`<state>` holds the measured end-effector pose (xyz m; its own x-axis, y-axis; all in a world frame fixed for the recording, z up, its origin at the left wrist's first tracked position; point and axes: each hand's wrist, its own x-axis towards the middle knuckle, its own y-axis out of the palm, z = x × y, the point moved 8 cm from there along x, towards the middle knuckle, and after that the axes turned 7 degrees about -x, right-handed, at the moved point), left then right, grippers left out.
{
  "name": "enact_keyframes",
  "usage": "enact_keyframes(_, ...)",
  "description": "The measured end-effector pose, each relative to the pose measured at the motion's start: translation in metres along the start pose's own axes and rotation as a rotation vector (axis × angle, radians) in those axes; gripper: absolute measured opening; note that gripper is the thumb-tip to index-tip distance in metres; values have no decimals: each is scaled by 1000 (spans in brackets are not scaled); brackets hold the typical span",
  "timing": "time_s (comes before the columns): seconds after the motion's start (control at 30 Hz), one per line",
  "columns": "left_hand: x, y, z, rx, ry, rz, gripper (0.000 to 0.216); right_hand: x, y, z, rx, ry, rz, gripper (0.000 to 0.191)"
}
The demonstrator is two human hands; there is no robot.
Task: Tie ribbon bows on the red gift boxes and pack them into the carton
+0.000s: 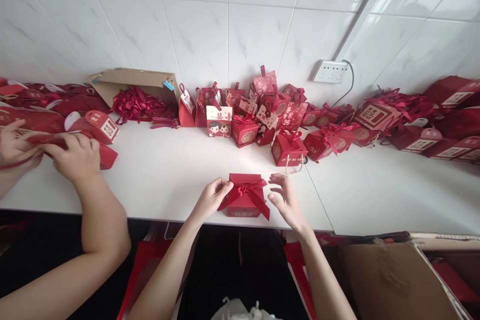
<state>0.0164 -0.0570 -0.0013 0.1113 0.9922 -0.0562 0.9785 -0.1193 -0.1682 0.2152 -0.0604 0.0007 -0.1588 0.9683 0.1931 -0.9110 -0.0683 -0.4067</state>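
Observation:
A red gift box with gold print stands near the table's front edge. Tied across its top is a red satin ribbon, knotted in a bow with tails hanging over the front. At the box's left side, the thumb and fingers of my left hand pinch the ribbon's left loop. My right hand is just right of the box, fingers apart and holding nothing, close to the ribbon's right end.
Several finished red boxes line the wall. A cardboard box holds loose red ribbons. On the left, a co-worker's hands handle a red box. Cardboard cartons stand at lower right; a socket strip is on the wall.

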Motion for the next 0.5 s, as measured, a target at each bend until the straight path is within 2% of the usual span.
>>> enact_keyframes(0.07,1,-2,-4,34,28,3,33,-3,11,8,-63,-137,170,85)
enact_keyframes(0.1,1,-2,-9,62,53,-8,31,-5,19,11,-105,-175,250,96)
enact_keyframes(0.17,-3,-4,-26,153,176,-103,27,-7,27,14,-168,-200,288,98)
enact_keyframes(0.23,-19,-4,-58,310,434,-264,22,-8,25,23,-202,-248,184,93)
enact_keyframes(0.3,-48,10,-94,490,772,-382,16,-13,16,38,-259,-357,20,90)
enact_keyframes(0.4,-93,42,-129,629,1198,-384,16,-30,-5,64,-375,-533,-227,80)
enact_keyframes(0.5,-119,58,-147,599,1377,-369,20,-51,-31,84,-470,-629,-438,73)
